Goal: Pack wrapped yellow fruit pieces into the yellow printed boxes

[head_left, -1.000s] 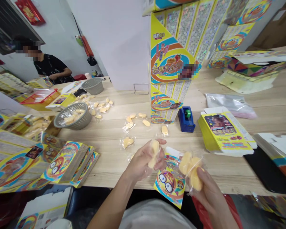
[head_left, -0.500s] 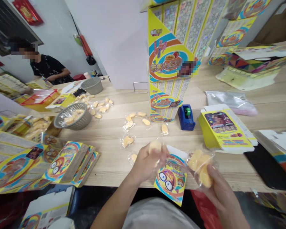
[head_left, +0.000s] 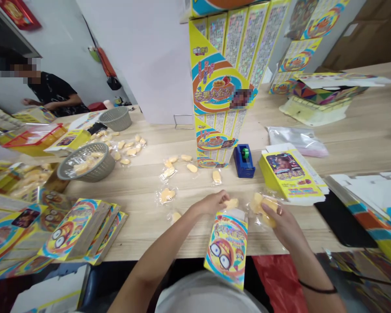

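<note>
My left hand (head_left: 214, 202) pinches a wrapped pale-yellow candy (head_left: 231, 203) just above the top end of a small yellow candy box (head_left: 227, 248). The box lies at the table's front edge, partly overhanging it, with its cartoon face with glasses up and a white flap at its far end. To the right, my right hand (head_left: 281, 221) is closed on several wrapped candies (head_left: 258, 203) in clear film. Loose wrapped candies (head_left: 167, 195) lie on the table left of and beyond my left hand.
A blue tape dispenser (head_left: 244, 161) stands before a tall stack of display boxes (head_left: 222, 93). Unfolded yellow cartons (head_left: 291, 173) and a black phone-like slab (head_left: 342, 221) lie right. A grey basket (head_left: 99, 170) of candies and filled boxes (head_left: 73, 230) stand left. A co-worker (head_left: 57, 93) sits far left.
My left hand has moved with its candy to the top end of the box. My right hand, still holding candies, has shifted up and turned palm down. The camera view has shifted slightly.
</note>
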### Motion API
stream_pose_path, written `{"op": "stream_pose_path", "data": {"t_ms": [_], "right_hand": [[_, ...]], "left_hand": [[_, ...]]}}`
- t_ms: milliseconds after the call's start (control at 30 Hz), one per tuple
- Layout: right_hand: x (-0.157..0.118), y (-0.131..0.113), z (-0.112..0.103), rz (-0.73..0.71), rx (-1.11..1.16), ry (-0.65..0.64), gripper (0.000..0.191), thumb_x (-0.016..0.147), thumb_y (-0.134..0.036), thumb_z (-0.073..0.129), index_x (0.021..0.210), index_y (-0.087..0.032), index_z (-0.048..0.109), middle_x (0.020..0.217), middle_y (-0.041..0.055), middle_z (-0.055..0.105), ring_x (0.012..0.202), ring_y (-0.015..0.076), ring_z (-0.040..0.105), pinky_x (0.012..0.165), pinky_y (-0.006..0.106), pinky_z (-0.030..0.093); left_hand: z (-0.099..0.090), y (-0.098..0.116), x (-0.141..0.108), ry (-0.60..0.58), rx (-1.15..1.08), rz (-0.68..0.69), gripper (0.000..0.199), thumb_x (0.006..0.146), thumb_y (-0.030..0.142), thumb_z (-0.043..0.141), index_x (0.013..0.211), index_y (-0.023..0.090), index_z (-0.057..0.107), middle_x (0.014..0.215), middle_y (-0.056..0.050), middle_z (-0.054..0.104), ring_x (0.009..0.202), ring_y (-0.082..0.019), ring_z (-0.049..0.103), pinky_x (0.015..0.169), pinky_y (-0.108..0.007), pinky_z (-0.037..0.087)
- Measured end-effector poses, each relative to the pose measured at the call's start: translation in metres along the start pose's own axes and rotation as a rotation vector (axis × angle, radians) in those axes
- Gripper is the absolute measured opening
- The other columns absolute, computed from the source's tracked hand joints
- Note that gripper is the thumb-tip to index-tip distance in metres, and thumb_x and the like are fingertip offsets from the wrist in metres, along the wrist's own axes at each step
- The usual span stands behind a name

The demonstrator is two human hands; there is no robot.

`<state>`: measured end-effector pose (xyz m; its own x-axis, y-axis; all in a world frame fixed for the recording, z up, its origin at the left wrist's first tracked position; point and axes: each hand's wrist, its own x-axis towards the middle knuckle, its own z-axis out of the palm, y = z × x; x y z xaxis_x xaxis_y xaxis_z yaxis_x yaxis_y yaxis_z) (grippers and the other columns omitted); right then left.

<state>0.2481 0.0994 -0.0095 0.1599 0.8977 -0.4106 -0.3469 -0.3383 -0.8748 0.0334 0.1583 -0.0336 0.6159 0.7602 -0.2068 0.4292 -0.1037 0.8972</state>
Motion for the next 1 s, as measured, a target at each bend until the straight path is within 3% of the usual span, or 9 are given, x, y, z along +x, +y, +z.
{"op": "stream_pose_path", "data": {"t_ms": [133,233,400,467,533,667,767,867,1000], "right_hand": [[0.015,0.0,0.009,-0.065,-0.179,-0.135,0.038,0.059,-0.039,0.077,0.087,-0.019,0.062,0.079,-0.0005,0.069,0.071,0.0159,0.06,0.063,0.025,0.045],[0.024,-0.004,0.021,-0.106,-0.358,-0.302,0.033,0.065,-0.04,0.073,0.087,-0.018,0.061,0.08,0.0007,0.067,0.073,0.0178,0.058,0.066,0.028,0.044],[0.037,0.0,0.038,-0.283,-0.735,-0.554,0.029,0.073,-0.041,0.061,0.089,-0.017,0.056,0.083,0.0017,0.062,0.077,0.019,0.056,0.071,0.03,0.044],[0.038,0.008,0.043,-0.303,-0.811,-0.645,0.03,0.072,-0.038,0.06,0.093,-0.017,0.055,0.087,0.0031,0.061,0.081,0.0199,0.055,0.074,0.031,0.044],[0.037,0.014,0.046,-0.284,-0.859,-0.721,0.027,0.072,-0.036,0.06,0.091,-0.017,0.056,0.086,0.0031,0.062,0.079,0.0196,0.055,0.072,0.03,0.044],[0.034,0.016,0.054,-0.186,-0.944,-0.941,0.018,0.067,-0.03,0.062,0.08,-0.018,0.062,0.078,0.001,0.065,0.07,0.0177,0.056,0.064,0.028,0.045],[0.04,0.012,0.06,-0.074,-0.963,-1.118,0.018,0.058,-0.028,0.068,0.072,-0.017,0.065,0.069,-0.0011,0.065,0.062,0.0158,0.055,0.057,0.025,0.045],[0.047,0.012,0.064,-0.048,-0.959,-1.129,0.025,0.062,-0.035,0.063,0.077,-0.015,0.064,0.072,0.0002,0.065,0.063,0.0154,0.056,0.056,0.025,0.046],[0.046,0.021,0.065,-0.14,-1.013,-0.979,0.018,0.07,-0.032,0.055,0.074,-0.014,0.061,0.075,0.0043,0.064,0.066,0.0158,0.053,0.06,0.026,0.043]], "left_hand": [[-0.007,0.001,-0.018,-0.212,-0.029,-0.018,0.015,0.075,0.017,0.056,0.088,0.019,0.064,0.084,0.0,0.067,0.077,-0.014,0.059,0.068,-0.023,0.046],[-0.007,0.002,-0.027,-0.254,-0.02,-0.046,0.015,0.079,0.022,0.054,0.086,0.021,0.068,0.086,0.0,0.069,0.078,-0.014,0.061,0.07,-0.022,0.045],[0.002,-0.005,-0.036,-0.064,0.033,-0.135,0.011,0.072,0.017,0.059,0.08,0.017,0.066,0.078,-0.002,0.067,0.074,-0.017,0.058,0.069,-0.026,0.042],[0.004,-0.01,-0.042,-0.011,0.017,-0.158,0.007,0.072,0.021,0.061,0.073,0.016,0.065,0.074,-0.001,0.066,0.072,-0.016,0.057,0.068,-0.025,0.041],[0.004,-0.015,-0.05,-0.002,-0.034,-0.165,0.016,0.076,0.03,0.059,0.068,0.016,0.064,0.071,0.0,0.065,0.07,-0.015,0.056,0.068,-0.024,0.042],[0.003,-0.019,-0.068,0.131,-0.138,-0.202,0.029,0.085,0.038,0.045,0.098,0.016,0.059,0.085,-0.002,0.062,0.071,-0.012,0.055,0.066,-0.024,0.043],[0.007,-0.02,-0.076,0.177,-0.196,-0.175,0.037,0.083,0.036,0.05,0.117,0.019,0.049,0.096,-0.004,0.059,0.082,-0.013,0.054,0.073,-0.025,0.043],[0.012,-0.022,-0.078,0.186,-0.304,-0.134,0.039,0.085,0.037,0.048,0.12,0.021,0.047,0.091,-0.003,0.057,0.082,-0.013,0.053,0.075,-0.027,0.044],[0.015,-0.023,-0.076,0.28,-0.417,-0.159,0.047,0.083,0.044,0.048,0.123,0.021,0.042,0.092,-0.002,0.053,0.073,-0.012,0.052,0.065,-0.026,0.045]]}}
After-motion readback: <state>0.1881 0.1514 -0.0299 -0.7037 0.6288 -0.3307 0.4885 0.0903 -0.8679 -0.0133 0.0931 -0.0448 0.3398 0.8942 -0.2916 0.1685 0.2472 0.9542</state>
